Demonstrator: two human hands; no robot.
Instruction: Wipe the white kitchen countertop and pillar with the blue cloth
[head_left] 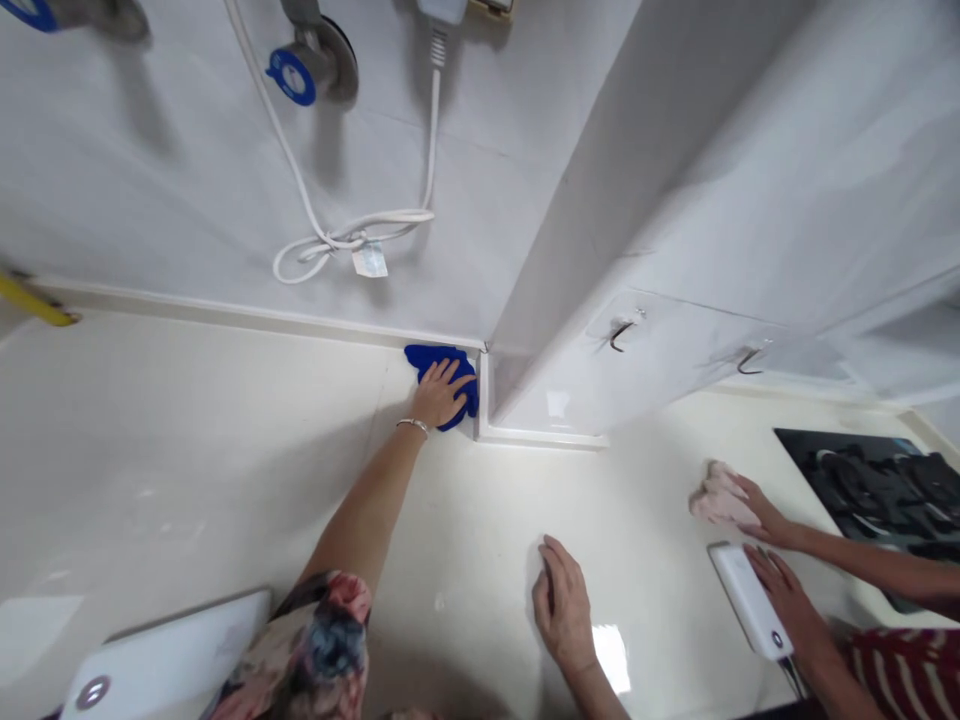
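My left hand [441, 392] reaches far out to the corner where the counter meets the wall and a white boxed column. It lies flat with fingers spread on a blue cloth [459, 366], pressing it against the countertop [187, 450]. A thin bracelet sits on that wrist, and the sleeve is floral. My right hand [562, 605] rests palm down on the cream counter near the front, fingers together and stretched out, with nothing under it.
At the right another person in a striped sleeve has one hand on a pink cloth [718, 497] and the other on a white power bank [750, 600]. A black gas hob [877, 480] lies beyond. A white cable [337, 240] hangs on the wall; a white device [165, 660] sits at front left.
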